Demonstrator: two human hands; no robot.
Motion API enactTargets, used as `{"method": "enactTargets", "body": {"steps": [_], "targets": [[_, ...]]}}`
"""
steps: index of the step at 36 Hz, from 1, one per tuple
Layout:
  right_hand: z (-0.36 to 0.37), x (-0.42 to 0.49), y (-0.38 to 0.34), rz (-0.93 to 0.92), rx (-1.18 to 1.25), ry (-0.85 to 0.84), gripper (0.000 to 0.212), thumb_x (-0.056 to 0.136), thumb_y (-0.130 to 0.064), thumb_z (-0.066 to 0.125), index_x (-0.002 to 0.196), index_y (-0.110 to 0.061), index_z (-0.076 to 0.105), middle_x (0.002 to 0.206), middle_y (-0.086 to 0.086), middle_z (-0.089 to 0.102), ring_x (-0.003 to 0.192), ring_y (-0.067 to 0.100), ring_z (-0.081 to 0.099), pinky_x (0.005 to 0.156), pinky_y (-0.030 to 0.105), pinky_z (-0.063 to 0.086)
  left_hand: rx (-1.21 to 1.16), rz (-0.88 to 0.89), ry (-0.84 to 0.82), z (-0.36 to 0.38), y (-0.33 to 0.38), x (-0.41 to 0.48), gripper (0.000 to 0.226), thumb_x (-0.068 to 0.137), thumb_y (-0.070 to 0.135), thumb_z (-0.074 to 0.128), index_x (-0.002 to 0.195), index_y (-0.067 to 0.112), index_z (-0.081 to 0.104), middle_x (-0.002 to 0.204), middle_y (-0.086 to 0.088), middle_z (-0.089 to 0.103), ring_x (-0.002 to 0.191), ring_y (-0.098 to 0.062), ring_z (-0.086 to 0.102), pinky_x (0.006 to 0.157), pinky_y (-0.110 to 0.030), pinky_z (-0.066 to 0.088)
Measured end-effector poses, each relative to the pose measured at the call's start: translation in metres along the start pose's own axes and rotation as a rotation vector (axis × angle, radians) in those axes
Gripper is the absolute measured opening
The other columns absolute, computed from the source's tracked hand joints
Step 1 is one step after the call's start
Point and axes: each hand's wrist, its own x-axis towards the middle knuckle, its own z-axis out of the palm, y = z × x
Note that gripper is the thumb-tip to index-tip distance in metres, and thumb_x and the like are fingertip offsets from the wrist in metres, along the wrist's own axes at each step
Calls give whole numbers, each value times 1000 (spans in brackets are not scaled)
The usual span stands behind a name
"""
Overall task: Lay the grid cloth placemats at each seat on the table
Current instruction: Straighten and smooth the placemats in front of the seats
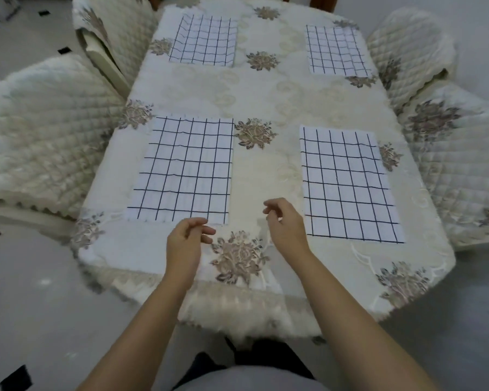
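Observation:
Several white placemats with a dark grid lie flat on the table (pixel 266 88), which is covered in a cream floral cloth. One placemat (pixel 182 169) is at the near left and one placemat (pixel 347 183) at the near right. A far-left placemat (pixel 203 40) and a far-right placemat (pixel 338 50) lie at the back. My left hand (pixel 185 241) hovers just below the near-left placemat's front edge, fingers loosely curled, holding nothing. My right hand (pixel 287 224) hangs between the two near placemats, also loosely curled and empty.
Quilted cream chairs stand at each side: near left (pixel 43 136), far left (pixel 113 32), far right (pixel 410 52) and near right (pixel 458 165). Grey tiled floor (pixel 34 306) surrounds the table. Its near edge is right in front of my body.

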Motion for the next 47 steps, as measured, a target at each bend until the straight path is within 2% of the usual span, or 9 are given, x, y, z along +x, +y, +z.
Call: {"method": "enactTargets", "body": {"steps": [2, 6, 8, 15, 20, 24, 35, 40, 47], "targets": [[17, -19, -15, 5, 59, -36, 22, 96, -6, 39, 103, -15, 58, 91, -2, 61, 76, 13, 56, 57, 7, 43, -24, -23, 29, -29, -6, -13, 28, 93, 0, 40, 84, 18, 60, 77, -2, 66, 57, -6, 56, 48, -7, 41], [53, -56, -39, 37, 177, -121, 31, 94, -3, 40, 83, -26, 57, 77, -5, 61, 70, 15, 57, 67, 27, 49, -84, -93, 100, -91, -21, -37, 28, 91, -3, 42, 82, 17, 60, 76, -5, 65, 57, -8, 55, 46, -6, 40], [71, -72, -51, 30, 209, -170, 33, 94, -2, 40, 81, -28, 56, 75, -5, 62, 66, 10, 57, 64, 20, 48, -105, -114, 152, -121, -28, -48, 27, 91, -3, 42, 83, 15, 61, 78, -8, 65, 62, -13, 55, 47, -6, 41], [141, -100, -97, -26, 221, -367, 31, 94, -2, 40, 83, -26, 58, 75, -4, 63, 64, 8, 57, 56, 9, 42, -182, -141, 361, -200, -32, -68, 21, 92, -3, 40, 94, 3, 61, 76, -7, 63, 49, 3, 56, 46, -4, 41], [186, -96, -134, -73, 242, -510, 32, 93, -1, 41, 81, -24, 60, 73, -3, 63, 58, 3, 56, 58, 9, 44, -267, -188, 461, -229, -25, -56, 26, 92, -3, 42, 81, 13, 59, 76, -6, 63, 51, -1, 55, 48, -10, 40], [224, -77, -166, -116, 260, -598, 31, 92, 0, 41, 83, -21, 61, 71, -4, 63, 59, 4, 56, 58, 9, 44, -278, -181, 527, -251, -11, -38, 26, 92, -1, 42, 82, 15, 61, 76, -3, 66, 61, -10, 55, 58, -20, 38], [351, -60, -253, -257, 277, -865, 31, 93, 0, 42, 83, -22, 61, 68, -7, 61, 64, 10, 58, 68, 22, 51, -285, -167, 711, -352, 21, 15, 27, 94, 3, 40, 88, 17, 63, 79, 1, 69, 64, -7, 59, 66, -22, 43], [418, -64, -277, -235, 263, -993, 29, 93, -1, 44, 84, -22, 61, 74, -3, 64, 64, 4, 58, 60, 9, 44, -298, -229, 726, -410, 10, 45, 28, 94, 4, 40, 86, 19, 63, 79, 2, 69, 67, -8, 60, 69, -24, 44], [538, -57, -331, -137, 314, -894, 29, 93, 2, 41, 83, -16, 61, 71, 1, 63, 58, 2, 56, 59, 8, 44, -274, -247, 672, -534, 9, 107, 29, 94, 4, 40, 86, 19, 63, 79, 3, 70, 70, -11, 60, 70, -25, 44]]}}
